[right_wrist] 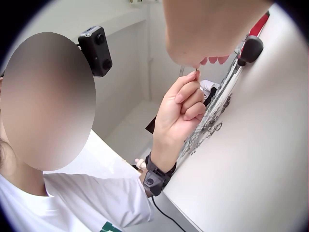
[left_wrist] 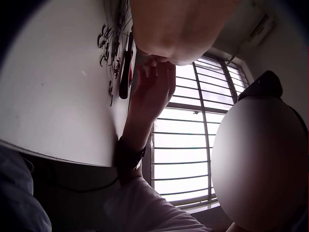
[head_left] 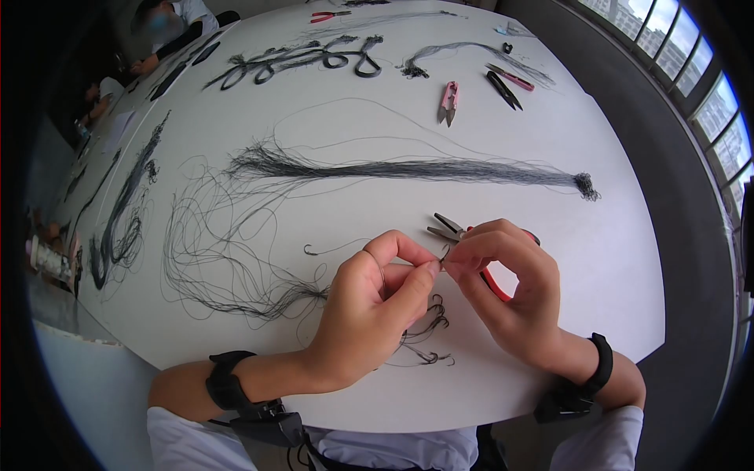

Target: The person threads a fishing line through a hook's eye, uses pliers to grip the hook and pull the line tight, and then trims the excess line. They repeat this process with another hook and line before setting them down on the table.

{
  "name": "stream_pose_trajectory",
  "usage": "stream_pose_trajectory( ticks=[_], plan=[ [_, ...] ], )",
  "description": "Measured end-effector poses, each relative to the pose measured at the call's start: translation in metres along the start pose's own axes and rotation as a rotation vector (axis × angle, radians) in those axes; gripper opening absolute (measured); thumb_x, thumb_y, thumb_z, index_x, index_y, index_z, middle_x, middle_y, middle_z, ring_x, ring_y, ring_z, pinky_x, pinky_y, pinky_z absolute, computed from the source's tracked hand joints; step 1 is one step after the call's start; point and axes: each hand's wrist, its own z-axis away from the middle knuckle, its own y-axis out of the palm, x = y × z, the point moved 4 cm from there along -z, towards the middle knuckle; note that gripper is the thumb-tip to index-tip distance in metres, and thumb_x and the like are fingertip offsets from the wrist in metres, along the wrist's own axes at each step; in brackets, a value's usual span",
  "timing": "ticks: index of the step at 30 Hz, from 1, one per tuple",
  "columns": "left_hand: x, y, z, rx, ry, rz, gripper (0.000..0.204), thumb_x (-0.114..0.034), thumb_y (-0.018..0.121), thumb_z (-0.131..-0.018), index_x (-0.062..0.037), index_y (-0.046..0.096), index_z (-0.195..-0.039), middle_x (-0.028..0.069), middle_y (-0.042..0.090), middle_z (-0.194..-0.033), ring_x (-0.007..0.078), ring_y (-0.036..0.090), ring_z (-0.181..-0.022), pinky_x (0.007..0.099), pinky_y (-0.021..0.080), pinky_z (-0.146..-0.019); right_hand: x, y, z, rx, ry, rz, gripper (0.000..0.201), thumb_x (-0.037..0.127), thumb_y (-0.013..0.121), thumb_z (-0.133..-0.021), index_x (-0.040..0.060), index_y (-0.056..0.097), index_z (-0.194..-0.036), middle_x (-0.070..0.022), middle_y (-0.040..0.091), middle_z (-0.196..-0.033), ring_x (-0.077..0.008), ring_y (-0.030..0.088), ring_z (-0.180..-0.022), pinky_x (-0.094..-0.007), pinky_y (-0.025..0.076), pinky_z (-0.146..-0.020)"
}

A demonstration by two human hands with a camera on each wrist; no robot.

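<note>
Left hand and right hand are narrowly pinching a tiny hook-like piece, seemingly for steadiness, pliers lying within reach.

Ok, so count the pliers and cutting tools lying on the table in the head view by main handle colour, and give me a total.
Red: 2, the near pliers and the far pliers
Pink: 2, the thread snips and the slim tool
Black: 1, the black snips
Total: 5
</note>
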Motion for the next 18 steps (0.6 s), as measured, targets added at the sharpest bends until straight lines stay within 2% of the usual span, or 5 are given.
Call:
stream_pose_trajectory(
  ticks=[5,7,10,14,18],
  plan=[
    [-0.003,-0.006,-0.001,-0.021,0.015,-0.03,0.011,-0.011,0.05,-0.09,-0.0002,0.046,-0.089,-0.0031,0.045,-0.055,0.0013,0.031,-0.049,0.0188,0.026,-0.044,0.003,-0.004,-0.002,0.07,-0.071,0.154,0.016,-0.003,0.064,-0.069,0.0031,0.055,-0.08,-0.0068,0.057,-0.082,-0.0233,0.054,-0.077,-0.0305,0.043,-0.068],
    [-0.007,-0.009,-0.001,-0.034,-0.003,-0.022,0.011,-0.011,0.05,-0.091,-0.0004,0.047,-0.09,-0.0032,0.045,-0.055,0.0014,0.032,-0.048,0.0187,0.026,-0.044,0.0,-0.008,0.0,0.101,0.046,0.458,0.022,0.005,0.067,-0.068,0.0033,0.051,-0.082,-0.0107,0.053,-0.095,-0.0286,0.05,-0.092,-0.0367,0.04,-0.079],
    [-0.008,-0.012,-0.001,-0.048,-0.031,0.02,0.011,-0.012,0.049,-0.091,-0.0008,0.048,-0.092,-0.0043,0.04,-0.053,0.0011,0.027,-0.046,0.019,0.022,-0.041,-0.003,-0.011,0.009,0.158,0.112,0.64,0.028,0.012,0.07,-0.068,0.0025,0.049,-0.084,-0.0152,0.047,-0.107,-0.0326,0.045,-0.099,-0.0406,0.037,-0.083],
    [-0.01,-0.013,-0.001,-0.032,-0.142,0.197,0.013,-0.013,0.048,-0.091,-0.0012,0.048,-0.096,-0.0057,0.033,-0.051,0.0015,0.021,-0.042,0.0197,0.016,-0.038,-0.011,-0.013,0.014,0.262,0.122,0.742,0.022,0.012,0.067,-0.07,-0.0003,0.052,-0.079,-0.0175,0.045,-0.108,-0.0339,0.044,-0.099,-0.0432,0.037,-0.083],
    [-0.011,-0.015,-0.002,-0.025,-0.177,0.264,0.014,-0.015,0.048,-0.09,-0.0018,0.048,-0.097,-0.0059,0.031,-0.051,0.002,0.021,-0.041,0.0199,0.016,-0.038,-0.012,-0.011,0.011,0.253,0.067,0.752,0.015,0.008,0.062,-0.073,-0.0014,0.054,-0.082,-0.017,0.046,-0.101,-0.0319,0.044,-0.097,-0.0424,0.039,-0.079]
  ],
)
